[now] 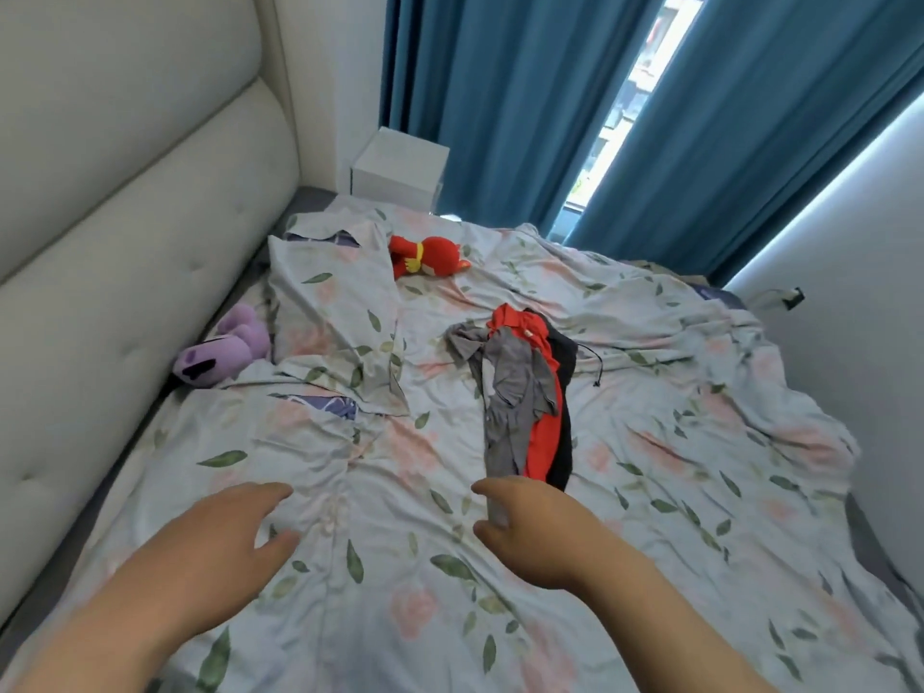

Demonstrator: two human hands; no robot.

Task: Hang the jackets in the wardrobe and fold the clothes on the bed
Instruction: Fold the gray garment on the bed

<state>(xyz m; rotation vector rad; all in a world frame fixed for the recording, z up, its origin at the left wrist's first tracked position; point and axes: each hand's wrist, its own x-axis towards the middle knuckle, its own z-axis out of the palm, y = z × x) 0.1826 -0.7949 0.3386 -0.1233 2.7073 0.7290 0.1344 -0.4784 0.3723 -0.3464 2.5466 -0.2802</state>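
Note:
A pile of clothes lies in a strip on the floral bed cover (pixel 400 567): a grey garment (pixel 515 387) on top, a red one (pixel 545 432) under it and a black one (pixel 565 392) with a drawstring at the right. My right hand (pixel 530 532) grips the near end of the grey garment between thumb and fingers. My left hand (pixel 235 532) hovers over the cover to the left, fingers spread and holding nothing.
A red plush toy (pixel 430 257) lies at the far middle of the bed and a purple plush (pixel 220 352) by the padded headboard (pixel 125 192) on the left. A white nightstand (pixel 400 167) and blue curtains (pixel 525 102) stand behind; a wall is at right.

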